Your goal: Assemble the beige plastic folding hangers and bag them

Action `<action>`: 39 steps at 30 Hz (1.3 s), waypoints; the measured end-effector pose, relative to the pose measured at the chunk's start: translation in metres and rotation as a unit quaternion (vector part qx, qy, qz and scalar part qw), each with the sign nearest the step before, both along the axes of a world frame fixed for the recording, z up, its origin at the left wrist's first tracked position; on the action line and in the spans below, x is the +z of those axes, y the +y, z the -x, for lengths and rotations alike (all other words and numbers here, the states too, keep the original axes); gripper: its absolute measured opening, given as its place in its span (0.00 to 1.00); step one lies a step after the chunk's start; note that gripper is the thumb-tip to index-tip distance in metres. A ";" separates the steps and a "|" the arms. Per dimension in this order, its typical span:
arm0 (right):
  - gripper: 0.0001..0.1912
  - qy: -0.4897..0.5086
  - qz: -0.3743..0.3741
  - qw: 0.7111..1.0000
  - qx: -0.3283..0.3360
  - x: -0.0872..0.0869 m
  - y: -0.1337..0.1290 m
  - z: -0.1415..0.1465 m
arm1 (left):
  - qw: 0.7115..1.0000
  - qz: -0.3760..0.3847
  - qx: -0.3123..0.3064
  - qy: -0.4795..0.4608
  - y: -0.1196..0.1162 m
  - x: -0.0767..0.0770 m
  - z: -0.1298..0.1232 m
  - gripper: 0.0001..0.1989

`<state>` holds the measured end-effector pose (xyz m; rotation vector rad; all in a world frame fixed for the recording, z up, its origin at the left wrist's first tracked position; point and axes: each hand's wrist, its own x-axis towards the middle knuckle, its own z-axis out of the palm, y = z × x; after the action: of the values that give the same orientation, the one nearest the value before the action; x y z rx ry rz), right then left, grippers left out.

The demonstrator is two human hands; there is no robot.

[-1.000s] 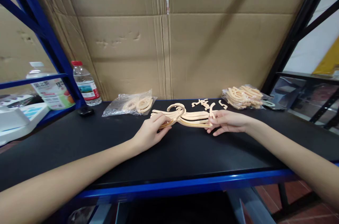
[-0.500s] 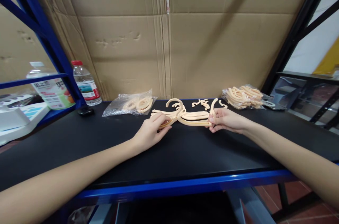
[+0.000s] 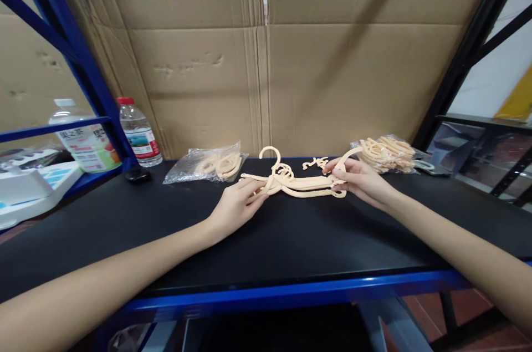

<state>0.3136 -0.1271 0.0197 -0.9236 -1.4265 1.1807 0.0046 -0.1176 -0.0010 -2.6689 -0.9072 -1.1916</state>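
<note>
- Head view: your left hand (image 3: 235, 203) has its grip closed around one side of the beige hanger (image 3: 273, 179), at the middle of the desk (image 3: 274, 241). It is better to hold it firmly there, so it does not twist.
- Your right hand (image 3: 363, 179) has its grip nearly closed, pinching a curved piece (image 3: 347, 156). Pinch it lightly, I would say; it looks thin and could slip.
- The other hangers (image 3: 311, 182) lie close behind; whether they touch, I cannot tell. Avoid catching their hooks.
- Small pieces (image 3: 320, 163) lie near your right fingertips; please do not push them.
</note>
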 end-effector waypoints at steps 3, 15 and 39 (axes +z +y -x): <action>0.13 0.025 -0.026 0.999 -0.014 0.007 0.002 -0.015 | 1.000 0.021 0.019 0.000 0.000 0.001 0.001 0.07; 0.16 -0.452 -0.072 0.882 0.109 0.023 0.013 -0.068 | 0.996 0.068 0.011 0.060 0.005 -0.004 0.003 0.06; 0.39 -0.569 -0.245 0.785 -0.027 -0.014 0.008 -0.018 | 0.970 0.064 0.140 0.189 0.019 -0.003 0.010 0.23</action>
<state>0.3312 -0.1193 0.0061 -1.3367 -2.4580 0.0212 -0.0052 -0.0986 -0.0036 -2.6102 -1.2642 -0.5571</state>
